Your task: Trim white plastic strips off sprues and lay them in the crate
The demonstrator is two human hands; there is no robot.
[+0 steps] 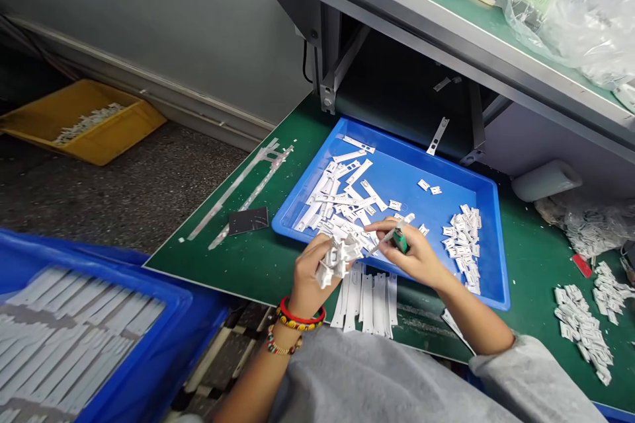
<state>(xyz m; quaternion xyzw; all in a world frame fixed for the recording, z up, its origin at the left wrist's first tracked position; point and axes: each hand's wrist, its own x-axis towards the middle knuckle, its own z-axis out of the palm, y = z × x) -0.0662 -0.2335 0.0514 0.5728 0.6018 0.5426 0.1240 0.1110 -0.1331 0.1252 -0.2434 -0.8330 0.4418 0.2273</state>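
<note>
White plastic strip bundle (340, 258) clenched in left hand (310, 274) above shallow blue plastic tray (436, 172) on green tabletop (526, 258), within reach of green-handled metal-tipped tool (401, 240) pinched in right hand (414, 254)

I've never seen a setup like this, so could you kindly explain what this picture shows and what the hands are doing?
This view comes from a camera worn on a person's head, looking forward and down at their bare hands. The left hand grips a bunch of white parts. The right hand pinches a small green-handled tool with a thin metal shaft. Beyond the hands, a blue tray sits on a green work mat and holds more white pieces, both long strips and short bits. At the lower left, a blue crate holds rows of long white strips.
</note>
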